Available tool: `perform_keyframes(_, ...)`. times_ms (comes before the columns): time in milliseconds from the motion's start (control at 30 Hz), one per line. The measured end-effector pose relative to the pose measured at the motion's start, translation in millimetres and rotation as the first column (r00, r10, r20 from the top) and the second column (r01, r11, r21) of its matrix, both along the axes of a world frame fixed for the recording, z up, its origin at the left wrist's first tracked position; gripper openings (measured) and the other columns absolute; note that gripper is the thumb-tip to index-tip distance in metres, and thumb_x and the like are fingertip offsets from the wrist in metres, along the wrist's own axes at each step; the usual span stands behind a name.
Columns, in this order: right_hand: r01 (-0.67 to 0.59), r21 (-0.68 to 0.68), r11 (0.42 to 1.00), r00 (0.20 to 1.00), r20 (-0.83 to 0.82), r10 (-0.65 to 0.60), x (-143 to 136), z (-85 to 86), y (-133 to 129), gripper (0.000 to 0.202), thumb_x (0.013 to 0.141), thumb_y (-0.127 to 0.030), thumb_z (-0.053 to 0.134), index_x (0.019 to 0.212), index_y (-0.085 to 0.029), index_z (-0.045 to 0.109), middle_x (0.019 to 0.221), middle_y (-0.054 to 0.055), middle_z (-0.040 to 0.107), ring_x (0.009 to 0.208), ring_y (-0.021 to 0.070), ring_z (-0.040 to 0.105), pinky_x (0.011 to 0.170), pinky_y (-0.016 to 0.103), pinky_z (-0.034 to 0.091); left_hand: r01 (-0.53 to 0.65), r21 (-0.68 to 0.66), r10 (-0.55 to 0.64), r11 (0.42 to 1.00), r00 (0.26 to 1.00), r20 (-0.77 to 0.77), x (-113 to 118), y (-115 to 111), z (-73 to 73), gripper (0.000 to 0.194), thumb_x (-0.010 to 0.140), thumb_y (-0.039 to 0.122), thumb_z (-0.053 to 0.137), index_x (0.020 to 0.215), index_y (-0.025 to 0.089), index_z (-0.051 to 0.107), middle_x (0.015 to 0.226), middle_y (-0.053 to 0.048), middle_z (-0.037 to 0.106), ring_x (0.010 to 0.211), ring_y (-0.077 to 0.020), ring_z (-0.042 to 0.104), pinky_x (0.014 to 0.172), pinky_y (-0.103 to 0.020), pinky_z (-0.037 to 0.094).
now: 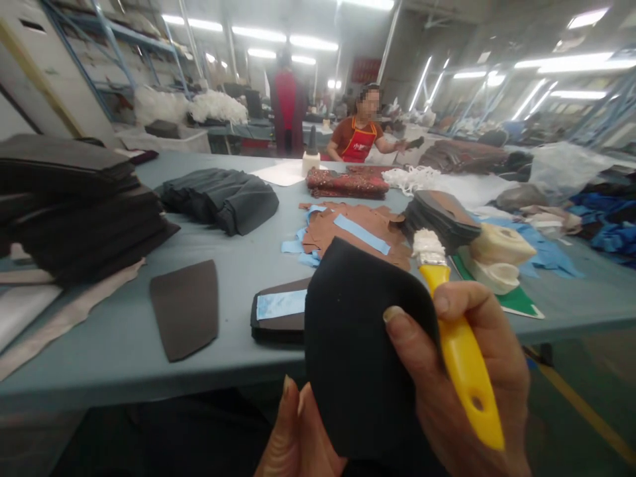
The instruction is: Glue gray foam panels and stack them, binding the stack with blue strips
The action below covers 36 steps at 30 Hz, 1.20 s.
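A black curved panel (362,358) is held up in front of me, above the table's near edge. My right hand (472,371) grips its right side with the thumb on the near face, and also holds a brush with a yellow handle (462,351) and whitish bristles pointing up. At the panel's lower left edge, my left hand (303,430) has its fingers pressed together, partly hidden behind the panel. Behind the panel lies a dark stack with a light blue strip (281,305) on top. Farther left, a single grey-brown piece (185,310) lies flat.
Dark stacked pieces (84,218) stand at the left of the blue-grey table (124,358). Brown pieces with blue strips (348,232), a dark stack (440,218) and a cream container (501,248) lie beyond the panel. A person in a red apron (362,139) is across the table.
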State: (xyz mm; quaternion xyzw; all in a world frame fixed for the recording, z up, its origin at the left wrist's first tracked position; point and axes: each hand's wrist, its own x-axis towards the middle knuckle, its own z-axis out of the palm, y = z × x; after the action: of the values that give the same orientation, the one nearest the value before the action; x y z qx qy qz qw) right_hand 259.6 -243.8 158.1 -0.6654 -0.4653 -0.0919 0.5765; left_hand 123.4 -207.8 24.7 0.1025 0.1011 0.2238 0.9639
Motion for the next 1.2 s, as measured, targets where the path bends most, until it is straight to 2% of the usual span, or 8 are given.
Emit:
perform_keyframes(133,0.137,0.036,0.990,0.983,0.117,-0.140,5.9,-14.0,-6.0,0.024,0.096,-0.030,0.071,0.094,-0.029,0.047,0.076,-0.005,0.050,0.055,0.0132,0.044,0.049,0.028,0.038,-0.110,-0.040,0.094,0.993,0.956,-0.277,-16.9,9.3,25.4,0.057,0.077,0.050,0.094,0.126,0.025,0.079,0.141,-0.008,0.074,0.140,-0.0312,0.064,0.117,-0.038,0.053)
perform_keyframes(267,0.137,-0.027,0.990,0.980,0.150,-0.131,19.9,-44.6,-24.4,0.022,0.098,-0.032,0.070,0.093,-0.028,0.048,0.079,-0.005,0.053,0.060,0.0131,0.053,0.056,0.026,0.044,-0.211,0.197,0.287,0.958,0.771,-0.568,-36.0,21.3,37.6,0.066,0.068,0.044,0.100,0.126,0.022,0.078,0.128,-0.011,0.079,0.127,-0.0366,0.071,0.108,-0.044,0.060)
perform_keyframes(367,0.067,-0.123,0.990,0.998,0.013,-0.066,19.8,-69.8,-45.7,0.025,0.097,-0.035,0.071,0.094,-0.027,0.048,0.086,-0.003,0.062,0.070,0.0141,0.062,0.066,0.025,0.050,-0.149,0.290,0.304,0.945,0.726,-0.617,-44.7,22.3,30.9,0.063,0.069,0.046,0.099,0.124,0.022,0.079,0.118,-0.011,0.082,0.118,-0.0368,0.075,0.101,-0.044,0.063)
perform_keyframes(467,0.122,-0.227,0.966,0.950,-0.254,-0.180,12.5,-83.6,-66.0,0.027,0.096,-0.044,0.069,0.096,-0.027,0.048,0.098,0.000,0.065,0.094,0.0191,0.068,0.086,0.030,0.052,-0.100,0.314,0.289,0.944,0.709,-0.643,-44.6,15.6,15.7,0.063,0.066,0.051,0.100,0.118,0.022,0.080,0.109,-0.010,0.083,0.107,-0.0340,0.077,0.093,-0.040,0.065)
perform_keyframes(600,0.115,-0.366,0.923,0.906,-0.343,-0.249,17.4,-85.3,-82.0,0.032,0.091,-0.051,0.071,0.095,-0.027,0.050,0.084,-0.004,0.056,0.070,0.0152,0.057,0.066,0.026,0.050,0.057,0.342,0.185,0.938,0.751,-0.634,-35.3,7.7,6.6,0.050,0.068,0.052,0.099,0.101,0.019,0.081,0.090,-0.004,0.078,0.082,-0.0184,0.071,0.075,-0.025,0.059)
perform_keyframes(800,0.073,-0.350,0.934,0.981,-0.143,-0.131,43.6,-100.4,-89.9,0.032,0.089,-0.043,0.079,0.086,-0.027,0.051,0.067,-0.007,0.054,0.043,0.0112,0.050,0.039,0.023,0.042,0.084,0.291,0.143,0.953,0.721,-0.678,-21.1,6.0,17.5,0.053,0.061,0.055,0.102,0.088,0.016,0.076,0.076,0.000,0.066,0.070,-0.0115,0.058,0.067,-0.021,0.053)
perform_keyframes(1033,0.065,-0.441,0.895,0.979,-0.148,-0.144,51.2,-125.1,-96.1,0.034,0.088,-0.052,0.079,0.088,-0.028,0.054,0.086,0.001,0.072,0.069,0.0197,0.074,0.061,0.027,0.061,0.003,0.158,0.118,0.987,0.651,-0.750,-25.9,0.3,19.9,0.057,0.062,0.061,0.100,0.086,0.018,0.070,0.079,0.000,0.065,0.071,-0.0117,0.060,0.066,-0.021,0.054)
perform_keyframes(1200,0.132,-0.406,0.904,0.929,-0.267,-0.255,49.5,-145.8,-102.3,0.042,0.076,-0.056,0.090,0.084,-0.030,0.059,0.094,0.005,0.071,0.086,0.0294,0.076,0.059,0.038,0.059,-0.003,-0.034,-0.022,0.999,0.697,-0.716,-51.8,-9.6,19.8,0.062,0.067,0.052,0.098,0.116,0.023,0.074,0.108,-0.006,0.077,0.085,-0.0229,0.075,0.075,-0.033,0.063)
